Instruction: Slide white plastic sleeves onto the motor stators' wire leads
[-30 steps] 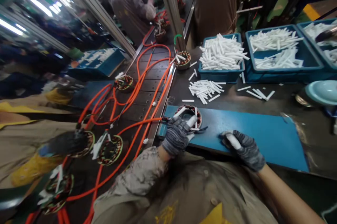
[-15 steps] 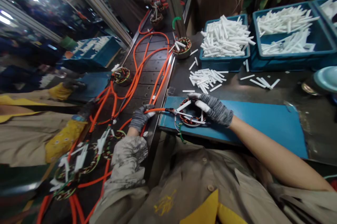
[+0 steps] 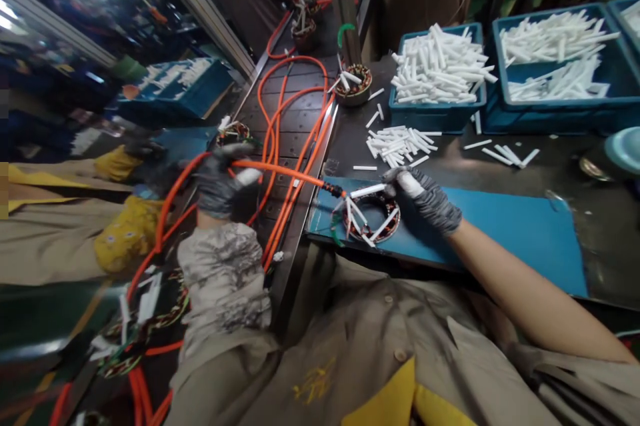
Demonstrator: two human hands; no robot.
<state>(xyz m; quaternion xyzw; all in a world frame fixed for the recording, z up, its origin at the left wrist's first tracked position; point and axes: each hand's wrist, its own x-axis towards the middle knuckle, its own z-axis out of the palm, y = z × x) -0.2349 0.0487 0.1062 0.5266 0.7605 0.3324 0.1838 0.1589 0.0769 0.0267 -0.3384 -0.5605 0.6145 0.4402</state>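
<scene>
Roughly partway, by the look: ring (image 3: 393,229) flat on blue mat (image 3: 500,233) at frame centre, several white tubes (image 3: 367,191) already on it.
Joined, apparently, to orange cable (image 3: 285,169) at left of centre. Left hand (image 3: 220,181) blurred around the cable's far stretch, fingers partly curled; gripping it or just beside, cannot tell. Right hand (image 3: 423,196) at ring's upper-right rim, thumb and fingertips bunched close, next to the upper tube's end; pinching it or only touching, cannot tell. Done, as far as visible: cable on, tubes at several spots. Remaining, probably: some settling, with tubes askew on the ring's left side. Plenty spare: loose pile (image 3: 400,145) just above mat, heaped bin (image 3: 437,116) in upper right.
</scene>
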